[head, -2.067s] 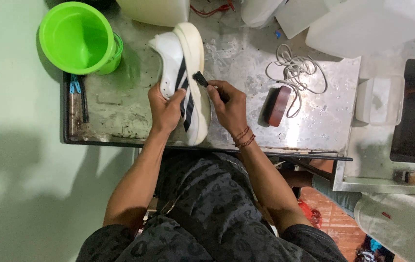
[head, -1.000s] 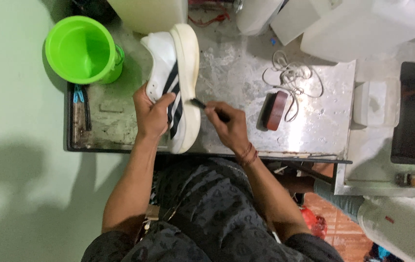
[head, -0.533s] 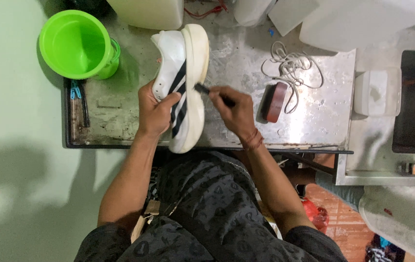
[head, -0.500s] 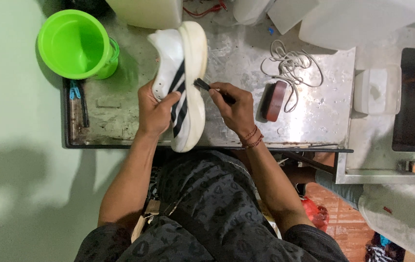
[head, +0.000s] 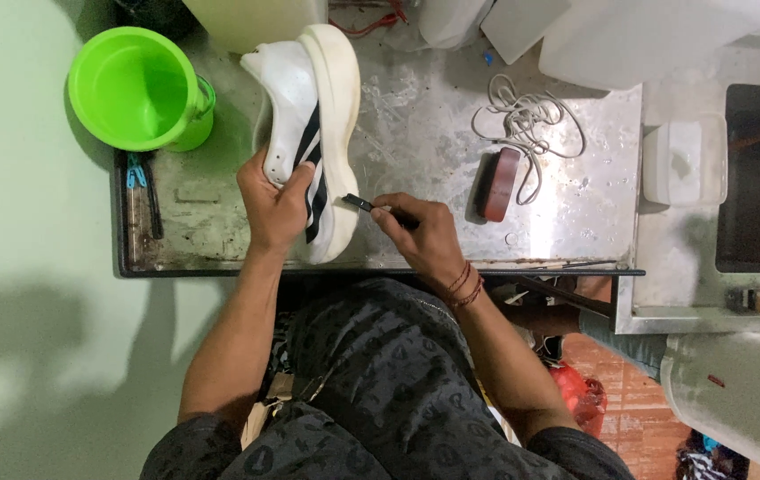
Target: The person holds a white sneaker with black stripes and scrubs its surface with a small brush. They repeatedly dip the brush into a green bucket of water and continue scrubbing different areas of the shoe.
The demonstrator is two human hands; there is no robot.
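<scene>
Stainless-steel worktop (head: 416, 124), scuffed and wet, is lying below you against a pale green wall. You are holding a white sneaker with black side stripes and a thick cream sole (head: 309, 133) on its side near the left part of that worktop, toe pointing away from you. Your left hand (head: 272, 206) is gripping the sneaker's upper at the heel end, fingers wrapped over the striped panel. Your right hand (head: 423, 236) is pinching a thin black-handled brush (head: 364, 204), closed around its handle, and the brush tip is touching the cream sole near the heel.

Just right of your right hand, a dark red block-shaped brush (head: 497, 184) is lying on the worktop, touching a loose tangle of white laces (head: 531, 120). A bright green plastic bucket (head: 131, 87) is standing at the far left corner, near the sneaker's toe. A blue-handled tool (head: 137, 173) is lying along the left rim. Translucent white plastic containers (head: 664, 36) are standing along the far edge.
</scene>
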